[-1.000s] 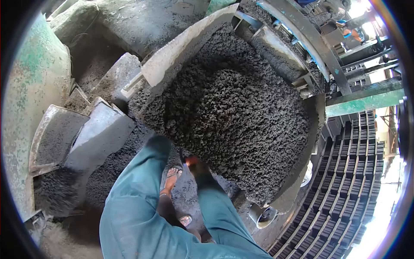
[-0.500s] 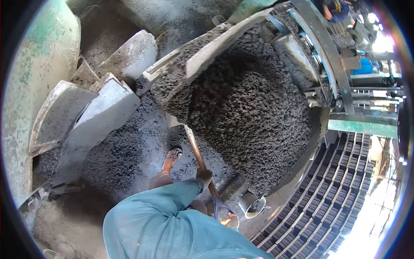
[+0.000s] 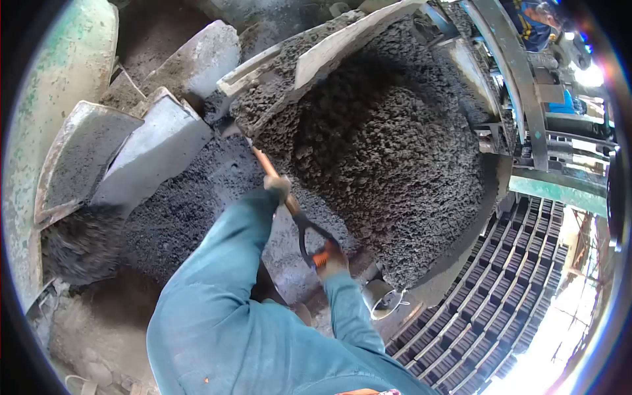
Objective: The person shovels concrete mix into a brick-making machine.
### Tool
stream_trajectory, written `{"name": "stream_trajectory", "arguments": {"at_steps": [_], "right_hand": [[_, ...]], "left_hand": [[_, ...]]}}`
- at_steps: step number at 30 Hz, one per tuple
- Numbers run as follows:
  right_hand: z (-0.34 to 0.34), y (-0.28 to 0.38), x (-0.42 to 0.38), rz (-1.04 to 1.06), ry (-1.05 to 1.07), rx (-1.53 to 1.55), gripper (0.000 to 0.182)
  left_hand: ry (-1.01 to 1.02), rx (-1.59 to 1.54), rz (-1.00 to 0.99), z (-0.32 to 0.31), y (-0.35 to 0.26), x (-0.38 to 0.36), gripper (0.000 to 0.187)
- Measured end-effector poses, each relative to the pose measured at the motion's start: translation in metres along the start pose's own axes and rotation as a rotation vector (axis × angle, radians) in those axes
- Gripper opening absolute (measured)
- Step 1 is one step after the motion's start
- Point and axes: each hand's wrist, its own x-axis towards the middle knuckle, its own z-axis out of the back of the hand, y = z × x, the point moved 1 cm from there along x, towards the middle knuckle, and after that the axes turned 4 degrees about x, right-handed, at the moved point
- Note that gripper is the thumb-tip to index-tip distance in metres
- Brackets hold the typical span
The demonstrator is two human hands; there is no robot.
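Note:
A shovel (image 3: 264, 162) with a wooden shaft and a dark D-shaped handle slants across the middle of the view. My left hand (image 3: 279, 187) is closed around the shaft. Lower down, my right hand (image 3: 332, 258) grips the D-handle, which has an orange part. The shovel's blade, partly visible, is at the upper left end, beside a large mound of dark, grainy mix (image 3: 408, 158). More loose mix (image 3: 178, 204) lies on the floor left of the shaft. Both my arms are in teal sleeves.
Pale, crusted metal plates (image 3: 155, 145) stand at the left. A bucket (image 3: 385, 299) sits at the mound's lower edge. Stacked rows of dark blocks (image 3: 487, 283) fill the lower right. Machine beams (image 3: 520, 79) rise at upper right, where another person (image 3: 532, 23) is partly visible.
Both hands and the shovel have moved up and to the left, away from my body. A blurred mass of dark mix now shows at the far left, by the plates.

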Motion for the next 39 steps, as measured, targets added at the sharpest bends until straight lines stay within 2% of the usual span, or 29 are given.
{"name": "stream_trajectory", "arguments": {"at_steps": [1,2,3,4,6,9,10,13,15,18,21,23,25,26,29,30,31,32,34,36,37,39], "right_hand": [[0.037,-0.014,0.000,0.299,0.013,-0.331,0.013],[0.060,-0.014,-0.010,0.334,-0.042,-0.282,0.010],[0.083,-0.014,-0.019,0.372,-0.096,-0.234,0.008],[0.093,-0.003,-0.051,0.142,-0.197,0.201,0.006],[0.094,0.029,-0.120,0.076,-0.141,0.269,0.012],[0.125,0.036,-0.164,0.276,-0.118,0.197,0.015],[0.125,0.039,-0.182,0.302,-0.252,0.209,0.016],[0.229,0.002,-0.174,0.472,-0.358,0.091,0.019],[0.254,-0.010,-0.219,0.427,-0.537,-0.063,0.020],[0.318,-0.082,-0.242,0.392,-0.647,-0.108,0.016],[0.391,-0.205,-0.226,0.395,-0.885,-0.424,0.017],[0.387,-0.269,-0.253,0.334,-0.960,-0.520,0.025],[0.398,-0.341,-0.268,0.298,-1.010,-0.553,0.029],[0.399,-0.373,-0.283,0.197,-0.948,-0.385,0.030],[0.404,-0.460,-0.323,0.181,-0.910,-0.173,0.023],[0.422,-0.526,-0.300,0.181,-0.914,0.013,0.022],[0.423,-0.561,-0.290,0.177,-0.914,0.193,0.021],[0.426,-0.594,-0.282,0.126,-0.843,0.317,0.021],[0.413,-0.610,-0.300,0.070,-0.768,0.477,0.021],[0.406,-0.611,-0.323,0.071,-0.730,0.577,0.021],[0.403,-0.607,-0.334,0.083,-0.711,0.619,0.021],[0.396,-0.592,-0.352,0.126,-0.677,0.669,0.021]], "left_hand": [[0.088,-0.690,0.379,-0.052,-0.031,0.030,0.028],[-0.112,-1.350,0.821,-0.100,-0.061,0.057,0.024],[-0.039,-1.549,0.824,-0.098,-0.094,0.044,0.021],[0.047,-1.741,0.821,-0.091,-0.127,0.024,0.018],[0.231,-2.103,0.810,-0.074,-0.171,-0.021,0.013],[0.248,-2.520,0.586,-0.033,-0.208,-0.071,0.005],[0.303,-2.564,0.554,-0.028,-0.218,-0.089,0.004],[0.488,-2.578,0.435,-0.035,-0.240,-0.134,0.016],[0.826,-2.576,0.892,0.019,-0.229,-0.205,0.017],[0.672,-2.755,0.545,0.004,-0.193,-0.268,0.016],[0.188,-2.578,0.501,0.006,-0.140,-0.309,0.015],[0.310,-2.489,0.630,-0.064,-0.124,-0.321,0.015],[0.429,-2.394,0.555,-0.073,-0.129,-0.362,0.016],[0.486,-2.339,0.424,-0.071,-0.131,-0.392,0.017],[0.715,-2.135,0.089,-0.005,-0.164,-0.490,0.017],[0.806,-2.055,-0.038,0.011,-0.174,-0.509,0.018],[0.894,-1.972,-0.156,0.018,-0.184,-0.521,0.018],[0.883,-2.024,-0.316,0.012,-0.198,-0.519,0.014],[0.834,-1.851,-0.627,0.050,-0.227,-0.526,0.018],[0.724,-1.906,-0.652,0.081,-0.252,-0.511,0.021],[0.585,-1.933,-0.535,0.098,-0.263,-0.507,0.023],[0.503,-2.007,-0.406,0.113,-0.276,-0.468,0.032]]}}
